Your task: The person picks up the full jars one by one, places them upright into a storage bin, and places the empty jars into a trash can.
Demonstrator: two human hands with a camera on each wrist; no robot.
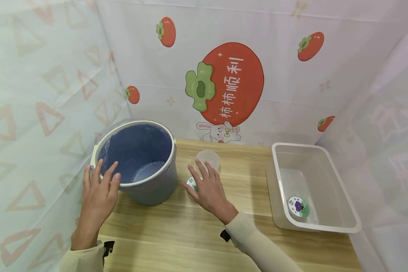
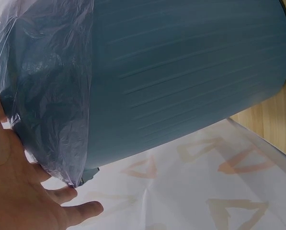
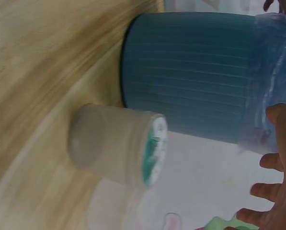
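Observation:
A blue-grey bucket [image 1: 156, 187] with a pale rim ring stands at the left. Thin clear plastic film [image 2: 47, 105] covers its upper outside. My left hand [image 1: 99, 194] is at the near left of the rim, fingers spread and fairly straight. Below and around my right hand [image 1: 209, 189] stands a cylindrical translucent jar [image 3: 107, 141], its round top printed white and green. That hand hovers over it with fingers spread, holding nothing. Behind it is a second translucent round container [image 1: 209, 155], partly hidden by the fingers.
A white plastic bin [image 1: 326, 228] stands at the right, with a round-topped jar [image 1: 298, 206] bearing a purple flower print inside. Printed cloth walls [image 1: 149, 68] enclose the back and both sides of the wooden table [image 1: 176, 238].

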